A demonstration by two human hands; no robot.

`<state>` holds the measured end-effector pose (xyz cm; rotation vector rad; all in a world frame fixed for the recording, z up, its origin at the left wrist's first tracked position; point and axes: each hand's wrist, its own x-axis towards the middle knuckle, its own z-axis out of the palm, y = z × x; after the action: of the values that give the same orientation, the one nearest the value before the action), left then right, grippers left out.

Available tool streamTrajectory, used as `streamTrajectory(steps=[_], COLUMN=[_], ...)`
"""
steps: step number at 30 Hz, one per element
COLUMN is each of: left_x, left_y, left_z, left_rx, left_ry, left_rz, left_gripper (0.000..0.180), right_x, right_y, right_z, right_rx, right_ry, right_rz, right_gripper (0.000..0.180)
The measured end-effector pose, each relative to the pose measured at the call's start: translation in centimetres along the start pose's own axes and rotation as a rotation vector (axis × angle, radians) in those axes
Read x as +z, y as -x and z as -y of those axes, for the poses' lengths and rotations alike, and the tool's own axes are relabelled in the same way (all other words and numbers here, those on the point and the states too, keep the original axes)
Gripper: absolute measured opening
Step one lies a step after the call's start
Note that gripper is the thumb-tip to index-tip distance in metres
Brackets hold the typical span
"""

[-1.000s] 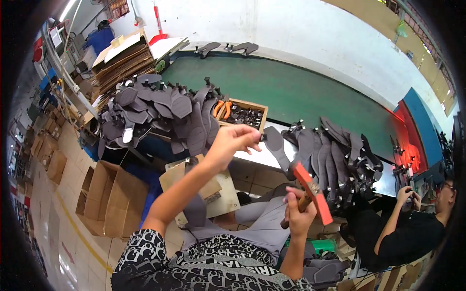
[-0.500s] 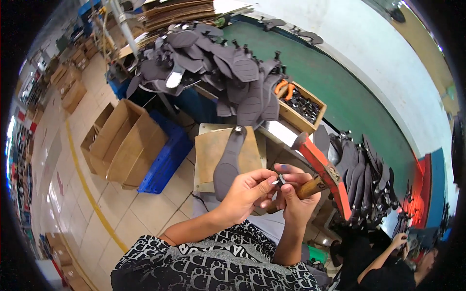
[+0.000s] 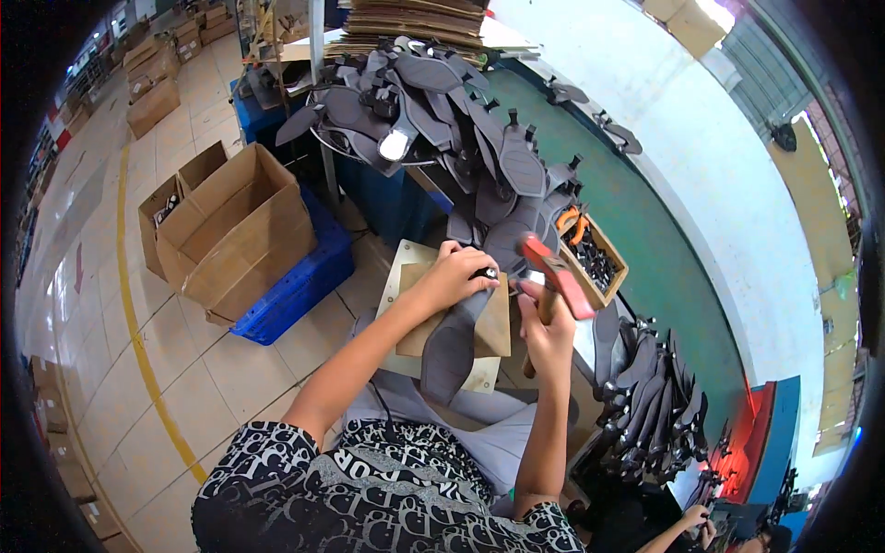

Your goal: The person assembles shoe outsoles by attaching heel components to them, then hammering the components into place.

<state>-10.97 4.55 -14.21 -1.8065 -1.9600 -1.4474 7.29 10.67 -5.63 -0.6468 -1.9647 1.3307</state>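
A dark grey sole-shaped piece [image 3: 450, 355] lies over a brown board [image 3: 495, 332] on a pale block [image 3: 406, 253] in front of me. My left hand [image 3: 454, 279] is closed on its narrow far end, where a small black and shiny metal part [image 3: 485, 273] shows by the fingertips. To its right, my right hand [image 3: 548, 336] grips a hammer [image 3: 560, 276] with a red head and wooden handle, head raised. Near that thumb and forefinger a small dark bit [image 3: 518, 288] shows; I cannot make out what it is.
Grey sole pieces [image 3: 433, 111] pile up ahead; more [image 3: 650, 396] stand at right. A wooden box [image 3: 608, 276] of small black parts holds orange-handled pliers [image 3: 573, 223]. Left are a cardboard box [image 3: 249, 230] and blue crate [image 3: 304, 295]. Another person's hands [image 3: 699, 521] show lower right.
My hands have come apart. The left has reached forward to the sole piece's narrow end and closed on it. The right, still holding the hammer, has moved forward and left.
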Motion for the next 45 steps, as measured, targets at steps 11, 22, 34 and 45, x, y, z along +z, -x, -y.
streamTrajectory(steps=[11, 22, 34, 45], left_x=[-1.7, -1.8, -1.8, -2.8], left_y=[4.3, 3.9, 3.7, 3.9], left_z=[-1.4, -2.0, -1.8, -2.3], left_rx=[-0.245, -0.275, -0.226, -0.346], left_ry=[0.032, -0.017, 0.334, 0.507], left_rz=[-0.06, -0.063, -0.176, -0.075], left_gripper=[0.026, 0.029, 0.028, 0.027], right_x=[2.4, 1.9, 2.1, 1.3], right_y=[-2.8, -2.7, -2.9, 3.5], right_z=[-3.6, -2.4, -1.8, 1.4], right_rx=[-0.176, -0.335, -0.448, 0.118], right_ry=[0.267, 0.463, 0.513, -0.073], right_rz=[0.312, 0.322, 0.43, -0.002], right_gripper=[0.018, 0.025, 0.024, 0.022])
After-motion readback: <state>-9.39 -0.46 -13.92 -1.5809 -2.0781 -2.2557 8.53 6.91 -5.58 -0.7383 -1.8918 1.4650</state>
